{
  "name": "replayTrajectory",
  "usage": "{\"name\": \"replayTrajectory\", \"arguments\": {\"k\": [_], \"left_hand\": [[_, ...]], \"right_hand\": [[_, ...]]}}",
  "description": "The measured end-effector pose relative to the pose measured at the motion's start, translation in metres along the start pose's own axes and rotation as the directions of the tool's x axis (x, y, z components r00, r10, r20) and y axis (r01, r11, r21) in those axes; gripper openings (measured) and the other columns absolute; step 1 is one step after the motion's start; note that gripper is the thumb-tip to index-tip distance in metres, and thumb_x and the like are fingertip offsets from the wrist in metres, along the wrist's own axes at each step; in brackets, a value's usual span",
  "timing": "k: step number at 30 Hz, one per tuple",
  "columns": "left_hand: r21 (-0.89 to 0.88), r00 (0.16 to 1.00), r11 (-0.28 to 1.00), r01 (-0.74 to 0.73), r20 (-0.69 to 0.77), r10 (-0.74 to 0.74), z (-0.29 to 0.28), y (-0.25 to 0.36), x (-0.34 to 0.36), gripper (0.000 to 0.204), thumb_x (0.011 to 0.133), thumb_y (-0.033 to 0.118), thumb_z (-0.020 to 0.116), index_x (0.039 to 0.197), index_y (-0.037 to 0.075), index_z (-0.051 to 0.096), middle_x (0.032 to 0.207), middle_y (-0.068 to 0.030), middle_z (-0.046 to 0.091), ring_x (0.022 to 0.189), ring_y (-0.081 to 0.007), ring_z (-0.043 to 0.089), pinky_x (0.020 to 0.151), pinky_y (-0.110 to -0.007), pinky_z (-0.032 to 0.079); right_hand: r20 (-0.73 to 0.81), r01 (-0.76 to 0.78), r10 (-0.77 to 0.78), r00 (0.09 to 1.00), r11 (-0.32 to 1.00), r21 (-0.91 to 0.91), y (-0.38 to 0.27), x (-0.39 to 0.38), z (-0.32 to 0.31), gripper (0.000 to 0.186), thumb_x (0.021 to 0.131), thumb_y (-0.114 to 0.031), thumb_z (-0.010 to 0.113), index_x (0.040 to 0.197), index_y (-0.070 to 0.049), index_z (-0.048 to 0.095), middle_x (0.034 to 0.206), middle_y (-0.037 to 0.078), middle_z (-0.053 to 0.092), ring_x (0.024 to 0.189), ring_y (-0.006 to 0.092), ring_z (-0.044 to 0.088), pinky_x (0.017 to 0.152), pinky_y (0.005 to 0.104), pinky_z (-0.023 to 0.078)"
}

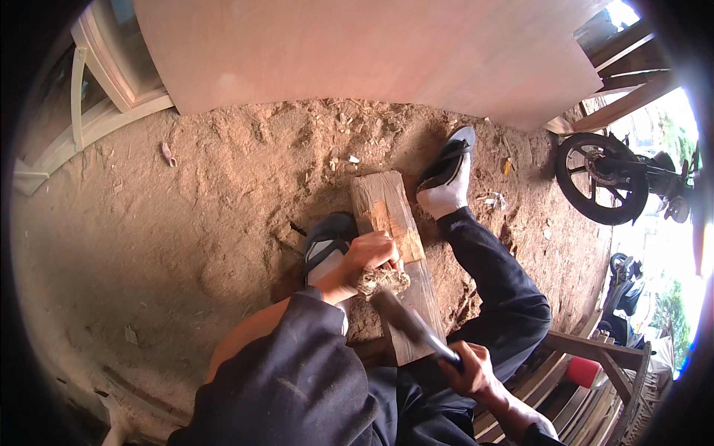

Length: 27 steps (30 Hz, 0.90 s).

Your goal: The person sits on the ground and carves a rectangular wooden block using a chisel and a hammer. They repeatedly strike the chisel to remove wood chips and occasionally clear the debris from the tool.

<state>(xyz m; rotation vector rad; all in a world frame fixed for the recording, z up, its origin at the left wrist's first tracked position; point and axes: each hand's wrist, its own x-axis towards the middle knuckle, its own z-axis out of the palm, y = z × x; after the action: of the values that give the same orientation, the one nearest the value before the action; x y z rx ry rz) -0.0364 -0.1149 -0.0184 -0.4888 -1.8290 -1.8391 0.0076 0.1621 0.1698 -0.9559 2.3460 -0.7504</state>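
Observation:
My left hand (368, 253) is closed round a tool over a long wooden block (372, 193) lying between my feet; the tool's pale, frayed top (383, 281) faces up, and its lower part is hidden. My right hand (468, 368) grips the handle of a hammer-like tool (428, 334) with a metal shaft, angled toward that frayed top, its far end blurred by motion. The block has a pale, cut patch (390, 223) just beyond my left hand. My sandalled feet (446, 182) are either side of the block.
A large plywood panel (372, 52) lies along the far side, with wooden frames (119, 89) at the left. Wood chips and shavings cover the ground (208, 208). A motorbike wheel (599, 178) stands at the right; a slatted wooden bench (565, 401) with a red container (584, 372) is at the lower right.

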Motion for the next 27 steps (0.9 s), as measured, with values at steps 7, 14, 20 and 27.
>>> {"name": "replayTrajectory", "arguments": {"k": [7,14,20,27], "left_hand": [[0.013,0.999,1.000,-0.029,-0.036,0.029,0.000,-0.002,0.005,0.027,0.075,-0.001,0.076,0.071,0.009,0.051,0.065,-0.0016,0.059,0.062,-0.0168,0.060,0.055,-0.030,0.046],[0.054,0.999,0.998,-0.019,-0.025,0.021,-0.009,-0.001,-0.004,0.023,0.078,0.005,0.073,0.073,0.009,0.052,0.068,-0.0022,0.061,0.064,-0.0191,0.060,0.059,-0.032,0.046],[0.039,1.000,0.999,0.007,0.011,-0.007,-0.007,0.004,0.000,0.020,0.082,0.014,0.070,0.076,0.008,0.052,0.071,-0.0030,0.062,0.067,-0.0221,0.062,0.064,-0.035,0.046],[0.005,0.998,1.000,0.003,0.059,-0.004,0.001,-0.001,0.000,0.020,0.085,0.018,0.068,0.079,0.008,0.053,0.073,-0.0034,0.064,0.069,-0.0240,0.064,0.066,-0.037,0.047]], "right_hand": [[-0.054,0.224,-0.219,0.974,0.970,0.090,-0.002,-0.009,-0.003,0.037,0.063,-0.009,0.081,0.093,0.000,0.062,0.067,0.010,0.062,0.054,0.0304,0.061,0.048,0.0393,0.048],[0.069,-0.043,0.042,0.997,0.999,0.023,-0.017,-0.003,0.000,0.027,0.081,-0.012,0.082,0.095,0.000,0.063,0.070,0.013,0.065,0.058,0.0319,0.064,0.053,0.0405,0.051],[-0.006,0.119,-0.119,0.993,0.992,0.035,-0.021,0.001,-0.012,0.032,0.074,-0.015,0.084,0.094,-0.001,0.063,0.069,0.010,0.064,0.054,0.0277,0.061,0.051,0.0382,0.048],[-0.024,-0.182,0.184,0.983,0.982,0.049,-0.018,-0.013,-0.007,0.025,0.080,-0.020,0.077,0.092,-0.002,0.066,0.067,0.011,0.064,0.057,0.0293,0.065,0.056,0.0376,0.051]]}}
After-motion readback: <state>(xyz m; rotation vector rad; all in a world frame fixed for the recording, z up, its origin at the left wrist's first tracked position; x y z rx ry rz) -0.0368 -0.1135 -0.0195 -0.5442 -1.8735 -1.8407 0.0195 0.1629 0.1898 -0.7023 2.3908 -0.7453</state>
